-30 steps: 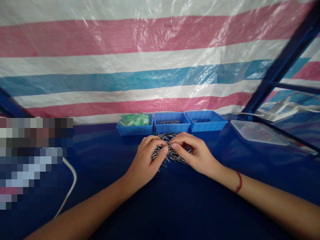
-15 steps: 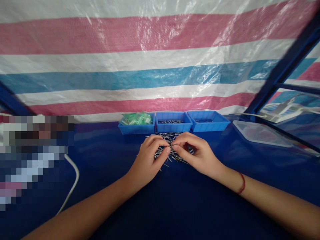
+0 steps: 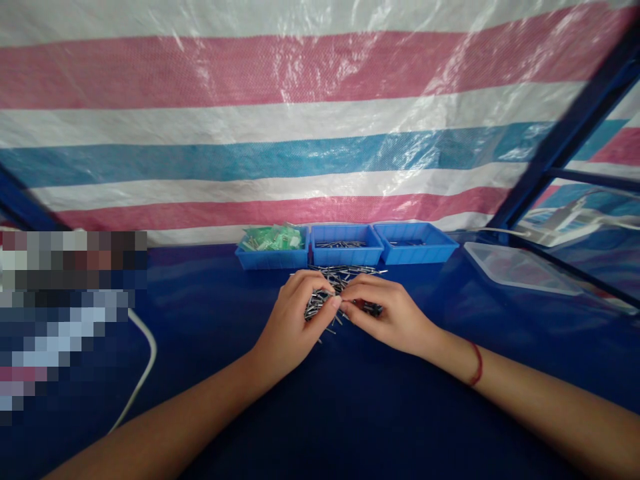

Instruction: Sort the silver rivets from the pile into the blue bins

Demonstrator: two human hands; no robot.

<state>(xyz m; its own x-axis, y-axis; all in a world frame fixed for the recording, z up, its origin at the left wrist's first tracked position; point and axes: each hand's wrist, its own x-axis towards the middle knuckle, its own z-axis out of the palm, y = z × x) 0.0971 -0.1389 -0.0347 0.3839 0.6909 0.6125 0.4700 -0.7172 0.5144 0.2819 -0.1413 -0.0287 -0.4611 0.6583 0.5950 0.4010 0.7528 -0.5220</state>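
Observation:
Over a pile of thin metal pieces on the dark blue table, my left hand pinches something too small to make out between thumb and forefinger. From the right, my right hand meets it, thumb and fingers pinched at the same spot, with whatever they hold hidden. The fingertips of both hands nearly touch. Part of the pile is covered by the hands.
Behind the pile stand three blue bins: one with green and clear packets, a middle one and a right one with thin metal pieces. A translucent lid lies right; a white cable runs left.
My right hand has shifted slightly left and down, its fingers closer to my left fingertips. More of the pile's back right edge shows. My left hand has barely moved.

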